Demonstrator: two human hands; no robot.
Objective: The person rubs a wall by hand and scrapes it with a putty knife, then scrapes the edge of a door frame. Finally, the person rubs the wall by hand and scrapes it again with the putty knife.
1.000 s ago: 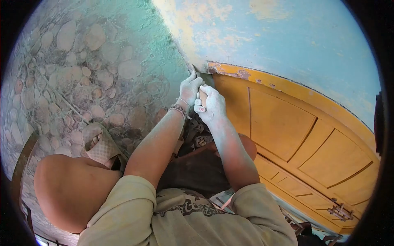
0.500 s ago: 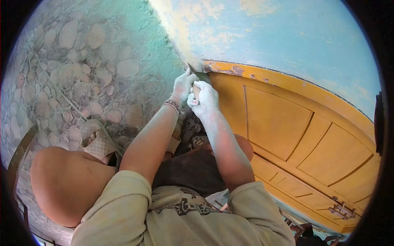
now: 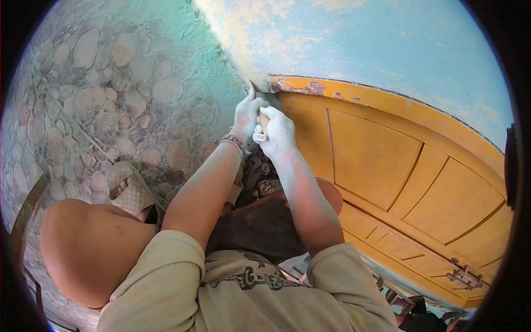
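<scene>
My left hand (image 3: 247, 113), coated in pale dust and with bracelets at the wrist, has one finger stretched toward the corner beside the orange door frame (image 3: 354, 94). Pressed up against it, my right hand (image 3: 279, 130) is closed round a tan handle (image 3: 264, 123). Whatever the handle leads to is mostly hidden behind my fingers. Both hands are close to where the green wall (image 3: 204, 61) meets the pale blue wall (image 3: 398, 50).
Yellow door panels (image 3: 376, 155) with a metal bolt (image 3: 464, 278) extend to the right. Stone-patterned paving (image 3: 124, 99) lies on the left, with a sandalled foot (image 3: 127, 185) on it. A dark curved bar (image 3: 27, 213) stands at the far left.
The dark tool tip seen above my left hand is now out of sight. My left finger is stretched out further, and the view has shifted slightly.
</scene>
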